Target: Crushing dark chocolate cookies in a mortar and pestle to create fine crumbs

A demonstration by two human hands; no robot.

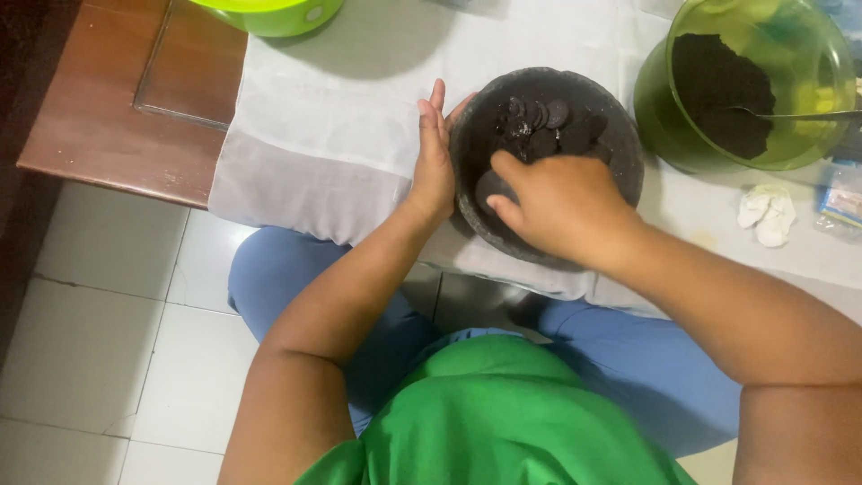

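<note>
A dark stone mortar [620,148] sits on a white cloth at the table's near edge, with several round dark biscuits [543,121] inside. My left hand [433,157] rests flat against the mortar's left outer wall, fingers straight and together. My right hand [561,202] reaches into the bowl from the near side, fingers curled around a dark rounded object [492,186], probably a stone pestle, that is mostly hidden under the hand.
A green transparent bowl [808,67] holding dark crumbs [718,90] and a metal spoon [790,114] stands at the right. A crumpled white tissue [766,214] lies near it. Another green bowl [269,13] is at the top. A glass pane [193,63] covers the brown wooden table.
</note>
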